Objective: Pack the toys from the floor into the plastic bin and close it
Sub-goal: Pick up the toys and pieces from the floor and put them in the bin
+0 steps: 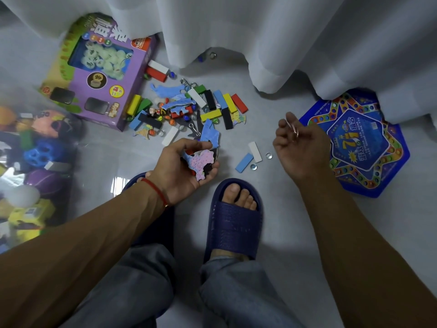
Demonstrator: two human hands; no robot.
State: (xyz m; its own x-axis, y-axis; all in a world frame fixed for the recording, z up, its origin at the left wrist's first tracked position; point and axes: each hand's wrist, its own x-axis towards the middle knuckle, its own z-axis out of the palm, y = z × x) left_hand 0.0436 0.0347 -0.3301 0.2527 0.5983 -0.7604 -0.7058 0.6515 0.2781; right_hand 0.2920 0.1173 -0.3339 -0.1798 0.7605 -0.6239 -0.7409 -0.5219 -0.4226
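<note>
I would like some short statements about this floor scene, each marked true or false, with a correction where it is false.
1. The left hand holds flat puzzle pieces. True.
2. The right hand holds a red wooden block. False: it pinches a small metal ring piece.
3. The purple toy box lies left of the pile of coloured blocks. True.
4. The blue star-shaped game board stands inside the plastic bin. False: it lies on the floor at the right, partly under the white curtain.
5. All toys are packed. False: blocks, marbles and puzzle pieces remain on the floor.
</note>
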